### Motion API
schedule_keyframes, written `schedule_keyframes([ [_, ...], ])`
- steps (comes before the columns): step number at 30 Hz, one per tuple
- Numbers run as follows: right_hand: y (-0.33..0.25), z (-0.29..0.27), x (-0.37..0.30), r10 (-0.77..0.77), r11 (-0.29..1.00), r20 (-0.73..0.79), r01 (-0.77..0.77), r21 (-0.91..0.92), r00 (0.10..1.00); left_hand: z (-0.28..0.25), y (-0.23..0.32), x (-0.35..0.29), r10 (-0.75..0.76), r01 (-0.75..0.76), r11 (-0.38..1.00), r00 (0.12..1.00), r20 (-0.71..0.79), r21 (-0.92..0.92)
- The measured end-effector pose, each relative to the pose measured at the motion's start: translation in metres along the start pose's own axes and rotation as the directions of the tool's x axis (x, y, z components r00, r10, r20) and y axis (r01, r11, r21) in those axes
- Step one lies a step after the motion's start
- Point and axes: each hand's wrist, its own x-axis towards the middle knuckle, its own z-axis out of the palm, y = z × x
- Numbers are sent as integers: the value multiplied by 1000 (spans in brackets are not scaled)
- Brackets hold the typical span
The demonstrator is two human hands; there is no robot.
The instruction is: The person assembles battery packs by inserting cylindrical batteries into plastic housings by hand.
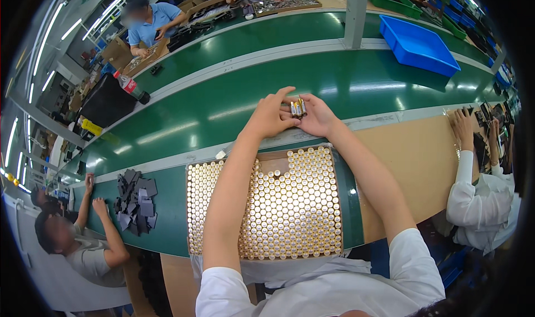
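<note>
Several small cylindrical batteries [298, 108], gold and black, stand side by side between my hands above the conveyor's near edge. My right hand [319, 116] cups them from the right, palm turned up. From the left, my left hand [268, 115] closes round them, its thumb along their near side and a finger stretched past them. Part of my fingers is hidden where the hands overlap. Below my forearms lies a shallow cardboard box [274, 165] packed with upright batteries [295, 205], their round ends up. A gap shows at its far edge.
A green conveyor [217, 113] runs across, with a blue bin [418, 46] at far right and a cola bottle [131, 87] at far left. Dark flat pieces [135, 200] lie left of the box, brown board [412, 166] right. Co-workers sit on both sides and opposite.
</note>
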Motion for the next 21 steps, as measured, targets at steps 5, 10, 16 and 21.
schedule_keyframes([
  [5,-2,2,-2,4,1000,-72,-3,14,997,-3,1,-1,8,-2,996,998,-63,91],
  [10,3,2,-1,1,1000,-48,0,19,999,1,2,-1,112,-102,991,985,-131,84],
  [16,1,-21,5,36,986,162,-62,157,986,7,1,4,195,-189,980,975,-107,66],
  [21,-3,-15,3,37,997,133,-45,56,990,-1,-2,-1,136,-123,978,988,-69,170],
])
